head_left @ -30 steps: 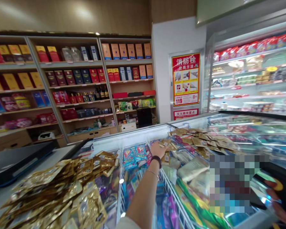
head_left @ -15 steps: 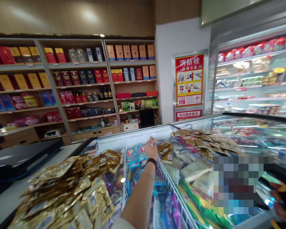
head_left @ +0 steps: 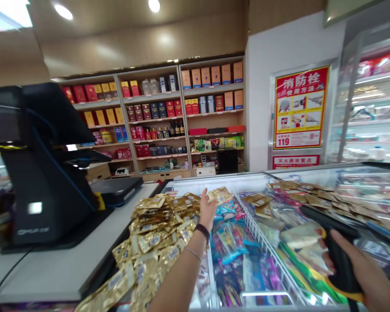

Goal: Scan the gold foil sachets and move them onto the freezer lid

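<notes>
My left hand (head_left: 208,210), with a dark beaded bracelet at the wrist, reaches over the chest freezer with its fingers apart. Just beyond the fingers, a gold foil packet (head_left: 221,195) lies on blue packets at the far end of a white wire basket. To the left of this hand spreads a big heap of gold foil packets (head_left: 156,234). My right hand (head_left: 357,260) is wrapped round the black grip of a handheld barcode scanner (head_left: 339,255) with yellow trim, held above the freezer's right part.
A white wire divider (head_left: 263,238) separates blue and purple packets from green and yellow bags (head_left: 302,264). More gold packets (head_left: 331,199) lie at the back right. A black checkout machine (head_left: 48,173) stands on the counter (head_left: 61,268) at left. Behind are shelves of boxes (head_left: 154,108).
My view has turned left, bringing in the checkout machine. My left hand was closed near the divider; its fingers are now apart beside a gold packet. The scanner shows more fully.
</notes>
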The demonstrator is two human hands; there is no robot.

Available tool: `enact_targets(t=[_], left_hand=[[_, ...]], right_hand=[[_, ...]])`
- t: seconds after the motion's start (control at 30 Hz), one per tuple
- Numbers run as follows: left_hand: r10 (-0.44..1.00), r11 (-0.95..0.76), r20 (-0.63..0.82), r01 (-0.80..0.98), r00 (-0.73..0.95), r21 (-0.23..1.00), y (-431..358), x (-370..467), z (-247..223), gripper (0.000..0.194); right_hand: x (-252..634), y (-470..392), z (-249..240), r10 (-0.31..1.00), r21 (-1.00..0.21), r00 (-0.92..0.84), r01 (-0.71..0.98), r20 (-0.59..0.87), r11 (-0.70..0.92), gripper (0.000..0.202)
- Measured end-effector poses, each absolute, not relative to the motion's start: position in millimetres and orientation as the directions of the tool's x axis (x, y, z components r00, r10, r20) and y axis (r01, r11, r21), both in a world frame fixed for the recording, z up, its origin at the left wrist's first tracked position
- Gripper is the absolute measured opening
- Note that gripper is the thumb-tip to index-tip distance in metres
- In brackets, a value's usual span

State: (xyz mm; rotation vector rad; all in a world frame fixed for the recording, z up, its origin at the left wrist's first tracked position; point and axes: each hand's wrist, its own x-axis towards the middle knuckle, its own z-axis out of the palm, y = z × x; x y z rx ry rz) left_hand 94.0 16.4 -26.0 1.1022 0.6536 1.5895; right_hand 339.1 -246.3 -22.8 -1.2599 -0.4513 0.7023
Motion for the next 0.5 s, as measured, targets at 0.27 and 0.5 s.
enact_targets(t=[0.27,0.5], left_hand=[[0.963,-0.11,0.208,-0.451,0.174,0.886,-21.1,47.7,-35.4,0.044],[0.92,0.029,0.187,-0.536,0.344,0.844,-32.3,51.3,-40.9,0.06]], right_hand=[[242.4,-225.9,-2.5,0.874,-0.992,0.471,0.012,0.118,0.127,0.059],[223.6,-237.3,-4.8,0.924,-0.932,0.35,0.362,0.157,0.021,0.059]])
